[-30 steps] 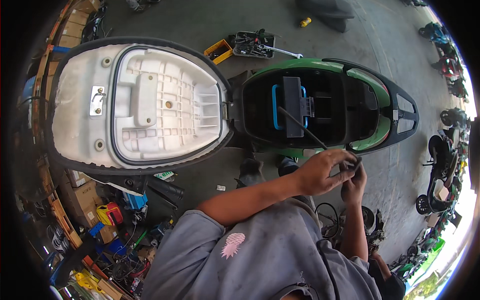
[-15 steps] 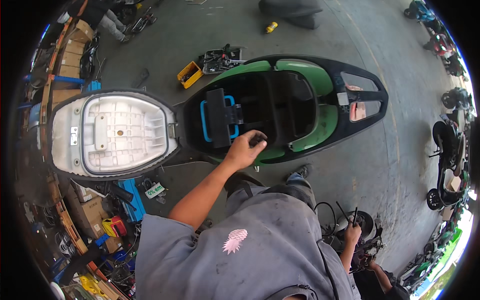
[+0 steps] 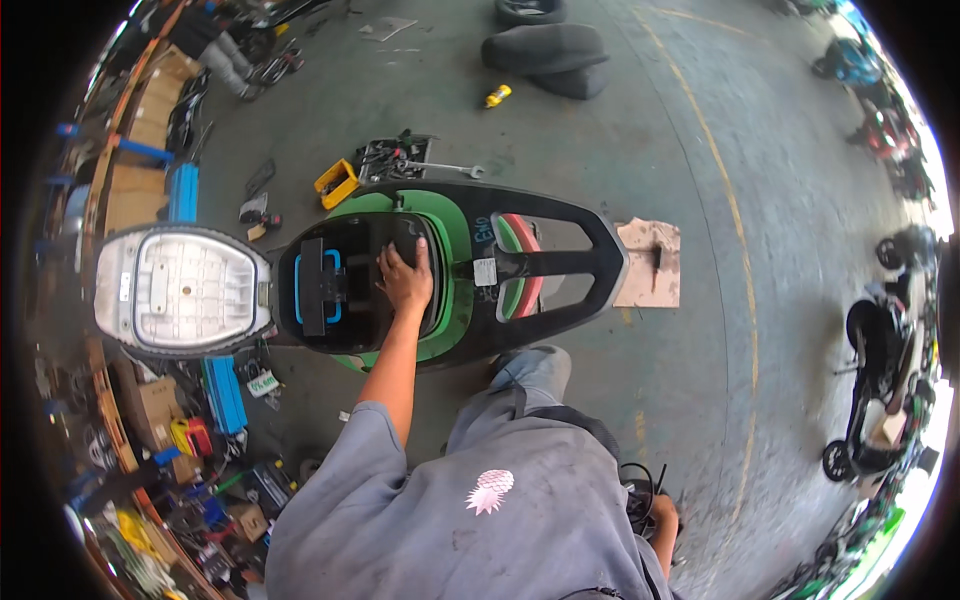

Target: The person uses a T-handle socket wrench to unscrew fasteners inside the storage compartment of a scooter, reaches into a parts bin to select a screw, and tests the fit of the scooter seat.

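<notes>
The person wears a smudged grey T-shirt, its pale-pink pineapple print at six o'clock. Faded jeans show toward five.

The left hand lies spread over the black storage bin of a green scooter, its seat flipped open

Left arm reaches forward; left hand palm-down, fingers spread. Right hand sits low beside torso, grip unclear.
</notes>
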The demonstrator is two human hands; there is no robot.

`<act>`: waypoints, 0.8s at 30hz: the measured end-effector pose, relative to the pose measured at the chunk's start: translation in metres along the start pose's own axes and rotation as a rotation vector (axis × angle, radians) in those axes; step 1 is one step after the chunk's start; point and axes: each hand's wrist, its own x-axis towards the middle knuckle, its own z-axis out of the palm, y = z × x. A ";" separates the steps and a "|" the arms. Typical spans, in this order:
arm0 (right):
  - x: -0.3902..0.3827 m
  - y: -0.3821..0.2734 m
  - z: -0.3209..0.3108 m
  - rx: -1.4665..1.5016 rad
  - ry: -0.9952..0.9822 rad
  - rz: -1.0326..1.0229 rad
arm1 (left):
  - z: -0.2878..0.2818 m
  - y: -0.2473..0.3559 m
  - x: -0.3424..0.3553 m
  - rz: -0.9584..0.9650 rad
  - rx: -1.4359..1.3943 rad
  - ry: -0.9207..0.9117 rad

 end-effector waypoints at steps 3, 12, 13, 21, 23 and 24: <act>0.022 -0.038 -0.066 0.039 -0.116 0.045 | -0.001 -0.003 -0.007 -0.004 0.068 0.091; 0.085 -0.174 -0.325 -0.062 -0.034 -0.148 | -0.004 -0.001 -0.031 -0.031 0.059 0.148; 0.095 -0.194 -0.355 -0.046 -0.052 -0.139 | -0.011 0.001 -0.027 -0.033 0.041 0.142; 0.182 -0.439 -0.534 -1.046 0.279 -0.561 | -0.006 0.005 -0.016 -0.030 -0.010 0.104; 0.215 -0.496 -0.560 -1.142 0.411 -0.624 | -0.004 0.021 -0.003 -0.076 -0.108 0.085; 0.199 -0.545 -0.556 -1.072 0.450 -0.645 | -0.009 0.022 -0.001 -0.114 -0.135 0.093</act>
